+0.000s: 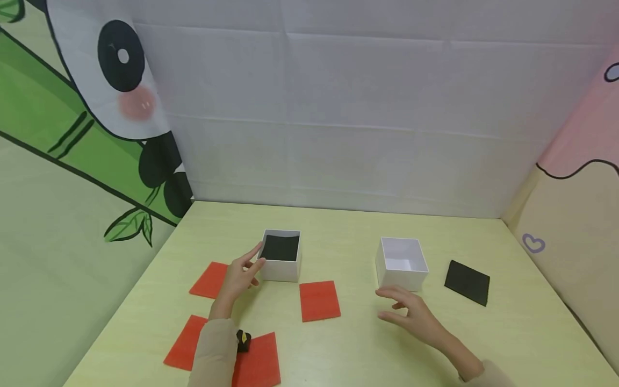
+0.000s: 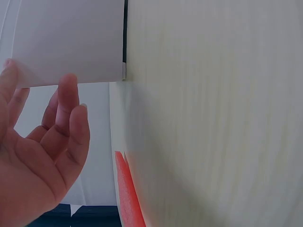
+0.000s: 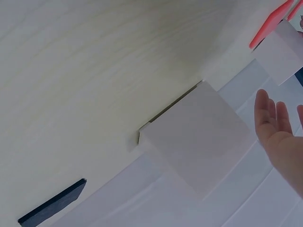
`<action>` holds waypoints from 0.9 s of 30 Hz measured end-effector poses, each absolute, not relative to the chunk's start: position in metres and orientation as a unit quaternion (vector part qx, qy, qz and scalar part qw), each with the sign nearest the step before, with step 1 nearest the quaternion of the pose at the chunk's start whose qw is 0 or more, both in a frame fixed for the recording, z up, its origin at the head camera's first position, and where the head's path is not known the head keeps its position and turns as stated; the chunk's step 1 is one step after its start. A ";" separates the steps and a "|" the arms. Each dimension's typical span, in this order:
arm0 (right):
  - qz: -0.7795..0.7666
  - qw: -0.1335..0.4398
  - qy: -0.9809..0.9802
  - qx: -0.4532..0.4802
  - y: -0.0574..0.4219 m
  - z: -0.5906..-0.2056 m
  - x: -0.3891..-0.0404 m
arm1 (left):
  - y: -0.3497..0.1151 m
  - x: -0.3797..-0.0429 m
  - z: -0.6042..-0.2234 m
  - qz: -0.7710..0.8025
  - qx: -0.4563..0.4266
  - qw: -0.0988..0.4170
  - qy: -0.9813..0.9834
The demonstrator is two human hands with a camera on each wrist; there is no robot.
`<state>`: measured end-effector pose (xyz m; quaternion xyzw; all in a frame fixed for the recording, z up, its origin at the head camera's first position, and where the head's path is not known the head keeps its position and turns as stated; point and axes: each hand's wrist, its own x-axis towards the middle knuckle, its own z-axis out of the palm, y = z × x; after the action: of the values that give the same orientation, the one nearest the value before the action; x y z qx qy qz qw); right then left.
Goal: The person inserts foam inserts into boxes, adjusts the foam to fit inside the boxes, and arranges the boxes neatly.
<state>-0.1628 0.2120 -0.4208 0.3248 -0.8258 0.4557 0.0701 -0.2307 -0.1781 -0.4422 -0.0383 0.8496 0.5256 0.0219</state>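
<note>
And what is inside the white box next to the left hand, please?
A black square lies in the opening of the white box. It covers the floor, so what is beneath cannot be seen.

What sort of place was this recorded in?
Probably a small staged recording space, though a decorated playroom can't be ruled out. A creased white backdrop hangs behind a plain table, and a large cartoon face is printed on the left side.

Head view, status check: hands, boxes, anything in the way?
Left hand at left white box, black square inside. Right hand holding nothing, near right white box, which looks empty. Nothing visible blocking either hand.
</note>
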 end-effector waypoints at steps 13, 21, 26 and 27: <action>0.440 0.082 -0.851 0.276 0.249 -0.428 -0.153 | -0.180 -0.228 -0.439 0.525 -0.039 0.023 0.850; 0.426 0.115 -0.866 0.235 0.272 -0.426 -0.152 | -0.180 -0.228 -0.439 0.526 -0.040 0.024 0.849; 0.409 0.145 -0.874 0.220 0.286 -0.427 -0.154 | -0.180 -0.227 -0.438 0.526 -0.035 0.023 0.849; 0.407 0.151 -0.874 0.219 0.289 -0.427 -0.155 | -0.179 -0.227 -0.438 0.527 -0.034 0.023 0.849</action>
<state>-0.1549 0.2891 -0.4265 0.2194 -0.8737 0.4072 0.1506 -0.2268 -0.1795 -0.4381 -0.0335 0.8488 0.5272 0.0225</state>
